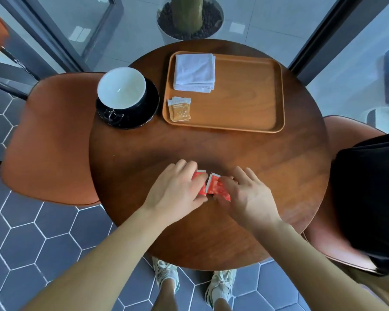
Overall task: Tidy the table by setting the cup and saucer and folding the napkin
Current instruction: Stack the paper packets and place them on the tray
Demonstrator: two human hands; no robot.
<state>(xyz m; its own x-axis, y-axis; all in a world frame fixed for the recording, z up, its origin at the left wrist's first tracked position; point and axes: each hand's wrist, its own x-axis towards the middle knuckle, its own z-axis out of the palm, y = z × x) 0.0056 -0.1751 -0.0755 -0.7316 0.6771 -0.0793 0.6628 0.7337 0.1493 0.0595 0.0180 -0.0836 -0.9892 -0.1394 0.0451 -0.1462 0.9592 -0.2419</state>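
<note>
A black cup with a white inside [121, 88] stands on a black saucer [144, 113] at the table's left. A folded white napkin [194, 71] lies in the far left corner of a wooden tray [245, 97]. Near the table's front edge, my left hand [177, 187] grips one red packet [203, 189] between fingers and thumb. Beside it, my right hand [243, 194] holds a second red packet [213, 184]. The two packets lie side by side on the wood, partly hidden by my fingers.
Two orange-brown packets [180, 108] lie in the tray's near left corner. The round wooden table [256, 164] has an orange chair [54, 135] on its left and another [337, 221] on its right with a black cloth [373, 198]. A planter [189, 19] stands behind.
</note>
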